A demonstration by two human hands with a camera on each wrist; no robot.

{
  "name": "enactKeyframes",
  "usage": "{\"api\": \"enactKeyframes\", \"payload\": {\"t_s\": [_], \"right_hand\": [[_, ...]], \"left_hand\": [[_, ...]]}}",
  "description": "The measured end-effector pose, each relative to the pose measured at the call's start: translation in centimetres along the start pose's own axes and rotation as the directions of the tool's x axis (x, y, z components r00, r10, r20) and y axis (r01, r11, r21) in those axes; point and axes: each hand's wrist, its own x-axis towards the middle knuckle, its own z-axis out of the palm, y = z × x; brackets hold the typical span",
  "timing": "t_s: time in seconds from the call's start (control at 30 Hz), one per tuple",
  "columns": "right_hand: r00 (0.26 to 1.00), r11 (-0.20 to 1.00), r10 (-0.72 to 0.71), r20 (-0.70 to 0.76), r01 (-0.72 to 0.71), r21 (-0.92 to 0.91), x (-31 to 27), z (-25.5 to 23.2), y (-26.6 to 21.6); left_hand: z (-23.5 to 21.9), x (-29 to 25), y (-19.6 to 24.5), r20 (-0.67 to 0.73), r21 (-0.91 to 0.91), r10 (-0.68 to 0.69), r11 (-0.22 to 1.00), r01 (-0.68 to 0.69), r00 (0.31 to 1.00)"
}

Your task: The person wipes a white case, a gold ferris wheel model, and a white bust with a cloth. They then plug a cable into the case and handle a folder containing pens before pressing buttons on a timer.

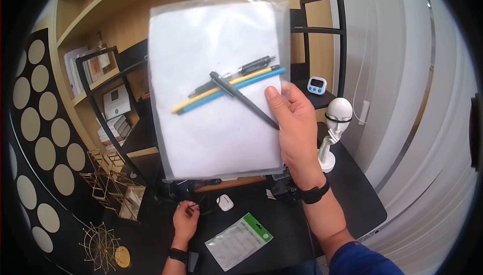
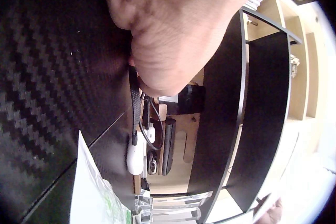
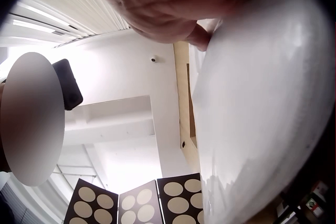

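Note:
My right hand (image 1: 300,134) grips the right edge of a clear plastic document pouch (image 1: 284,38), thumb on its front face. White paper (image 1: 216,139) fills the pouch. Across its front lie a yellow pencil (image 1: 201,95), a blue pencil (image 1: 241,85), a dark mechanical pencil (image 1: 254,65) and a black pen (image 1: 246,101) crossing them. The pouch is raised above the desk; in the right wrist view its white back shows. Down on the desk, my left hand (image 1: 186,220) pinches a black woven strap (image 2: 135,106). That strap runs to a small white earbud case (image 1: 225,202).
A green-topped cable bag (image 1: 240,242) lies on the black desk (image 1: 287,234). White head figurine (image 1: 338,119) stands at right, near a small timer (image 1: 317,85) on the black shelf rack (image 1: 344,28). Gold wire ornaments (image 1: 100,245) are at left. Behind the rack rises a wooden bookcase (image 1: 75,18).

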Motion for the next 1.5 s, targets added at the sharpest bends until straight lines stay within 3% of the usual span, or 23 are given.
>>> {"api": "enactKeyframes", "payload": {"t_s": [0.27,0.43,0.63,0.7,0.73,0.87,0.97,1.0,1.07,1.1,1.17,1.2,1.23,1.3,1.4,1.5], "right_hand": [[0.999,0.996,-0.054,0.007,0.055,-0.077,-0.1,0.2,-0.6],[0.974,0.931,-0.224,-0.04,0.202,-0.305,-0.1,-0.2,-1.2],[0.957,0.902,-0.29,-0.034,0.261,-0.345,-0.1,-0.6,-1.9],[0.922,0.859,-0.378,-0.087,0.315,-0.404,-0.2,-0.3,-2.6],[0.911,0.867,-0.405,-0.076,0.356,-0.348,-0.1,-0.6,-2.8],[0.792,0.755,-0.586,-0.169,0.458,-0.47,-0.1,-1.4,-4.2],[0.615,0.588,-0.762,-0.204,0.523,-0.617,-0.5,-1.1,-5.0],[0.619,0.593,-0.76,-0.199,0.534,-0.603,-0.7,-1.4,-5.1],[0.573,0.369,-0.819,-0.016,0.507,-0.779,-1.1,-2.2,-5.0],[0.572,0.376,-0.82,-0.016,0.517,-0.769,-0.8,-2.1,-4.7],[0.578,0.208,-0.755,0.31,0.66,-0.722,-0.4,-1.9,-4.0],[0.608,0.226,-0.684,0.403,0.702,-0.676,0.1,-1.7,-3.2],[0.582,0.114,-0.597,0.553,0.743,-0.659,0.7,-1.6,-2.5],[0.654,0.079,-0.315,0.688,0.741,-0.667,0.4,-0.7,-1.3],[0.663,0.13,-0.108,0.741,0.748,-0.651,0.2,-1.0,2.0],[0.671,0.124,-0.114,0.732,0.741,-0.66,-0.2,0.0,2.6]], "left_hand": [[-0.1,0.1,0.2,0.026,-0.041,0.007,0.999,-0.006,1.0],[0.5,0.2,-0.9,-0.011,-0.114,-0.002,0.993,0.0,1.0],[0.4,0.3,-1.1,0.006,-0.056,-0.013,0.998,0.014,1.0],[0.5,0.3,-1.0,-0.008,-0.07,0.009,0.998,-0.009,1.0],[0.5,0.2,-0.8,-0.018,-0.085,0.031,0.996,-0.033,0.999],[0.1,0.1,0.0,0.027,-0.105,-0.022,0.994,0.024,0.999],[-0.1,-0.1,0.7,0.019,-0.038,0.011,0.999,-0.01,1.0],[0.0,-0.1,0.3,0.021,-0.053,0.004,0.999,-0.003,1.0],[-0.2,0.0,1.1,0.009,-0.036,0.01,0.999,-0.009,1.0],[-0.3,-0.1,1.4,0.019,-0.02,0.011,1.0,-0.011,1.0],[-0.2,-0.1,1.0,-0.009,-0.013,0.002,1.0,-0.002,1.0],[-0.2,-0.1,1.0,-0.005,0.0,-0.006,1.0,0.006,1.0],[-0.2,-0.1,1.1,0.0,0.014,-0.012,1.0,0.012,1.0],[-0.2,-0.3,1.3,-0.004,0.01,-0.007,1.0,0.007,1.0],[-0.3,-0.1,1.4,0.001,0.004,0.001,1.0,-0.001,1.0],[-0.2,-0.2,0.6,-0.009,-0.007,-0.004,1.0,0.004,1.0]]}}
